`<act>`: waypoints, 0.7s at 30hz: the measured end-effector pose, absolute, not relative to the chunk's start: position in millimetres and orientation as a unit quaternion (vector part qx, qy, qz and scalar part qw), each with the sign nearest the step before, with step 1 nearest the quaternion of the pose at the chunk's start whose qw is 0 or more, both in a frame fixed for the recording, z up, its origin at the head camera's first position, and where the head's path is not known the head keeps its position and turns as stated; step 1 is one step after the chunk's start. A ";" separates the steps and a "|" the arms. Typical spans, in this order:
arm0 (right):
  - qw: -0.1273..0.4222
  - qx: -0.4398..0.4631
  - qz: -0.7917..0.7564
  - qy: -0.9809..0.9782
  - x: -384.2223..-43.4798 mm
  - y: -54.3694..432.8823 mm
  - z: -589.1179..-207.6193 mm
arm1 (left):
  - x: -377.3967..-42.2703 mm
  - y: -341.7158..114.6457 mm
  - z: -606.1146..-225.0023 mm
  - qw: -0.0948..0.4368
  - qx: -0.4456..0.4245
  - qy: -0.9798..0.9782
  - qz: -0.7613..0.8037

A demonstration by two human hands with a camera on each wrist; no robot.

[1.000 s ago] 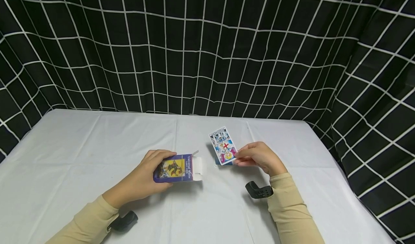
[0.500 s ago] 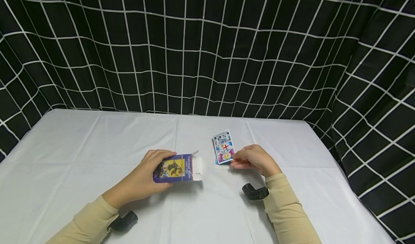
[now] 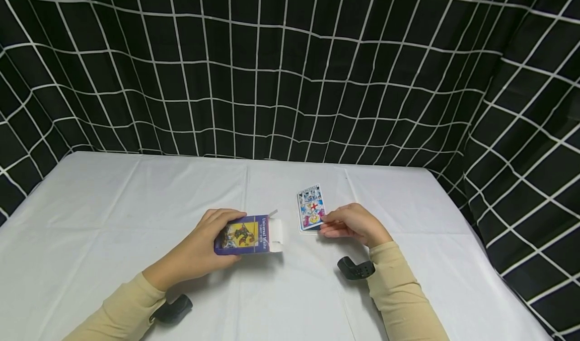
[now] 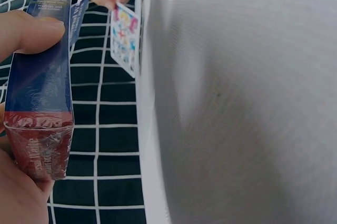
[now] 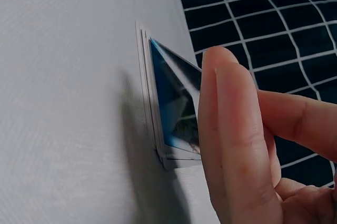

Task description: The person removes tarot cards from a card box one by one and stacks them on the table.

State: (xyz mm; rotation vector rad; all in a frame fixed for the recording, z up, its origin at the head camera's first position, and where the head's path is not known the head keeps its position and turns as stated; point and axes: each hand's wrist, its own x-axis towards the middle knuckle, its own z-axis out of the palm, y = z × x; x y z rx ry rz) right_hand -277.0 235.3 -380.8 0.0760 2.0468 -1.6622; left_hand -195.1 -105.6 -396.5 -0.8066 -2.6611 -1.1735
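My left hand (image 3: pixel 204 243) grips a purple tarot deck box (image 3: pixel 242 235) from its left end, thumb on one side and fingers on the other. The box's white end flap (image 3: pixel 275 235) hangs out on the right. My right hand (image 3: pixel 355 224) pinches a colourful tarot card (image 3: pixel 311 207) by its lower right edge. That card is tilted, its far left edge low over a small stack of cards (image 5: pixel 149 92) on the table. Between them, the right wrist view shows the blue picture of the stack's top card (image 5: pixel 174 110).
A white cloth (image 3: pixel 136 195) covers the table. Black curtains with a white grid (image 3: pixel 272 69) rise behind it and at both sides. A black wrist device (image 3: pixel 355 269) is on the right wrist, another (image 3: pixel 172 311) on the left.
My right hand has moved slightly left and down, bringing the card from a slant over to line up above the stack. My left hand and the box have stayed in place.
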 end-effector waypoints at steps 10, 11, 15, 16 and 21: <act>0.269 0.052 -0.547 0.791 -275.7 234.5 -383.0 | -195.1 -105.0 -396.7 0.057 -0.264 -0.879 -0.393; 0.270 0.054 -0.543 0.793 -275.7 234.5 -383.5 | -195.1 -105.0 -396.8 0.057 -0.264 -0.879 -0.393; 0.274 0.064 -0.531 0.799 -275.6 234.9 -386.4 | -195.1 -105.2 -397.0 0.056 -0.263 -0.879 -0.394; 0.277 0.064 -0.525 0.802 -275.6 235.1 -387.1 | -195.0 -105.1 -396.9 0.056 -0.263 -0.879 -0.394; 0.288 0.055 -0.492 0.820 -274.9 235.1 -388.9 | -195.1 -104.7 -396.2 0.059 -0.265 -0.880 -0.390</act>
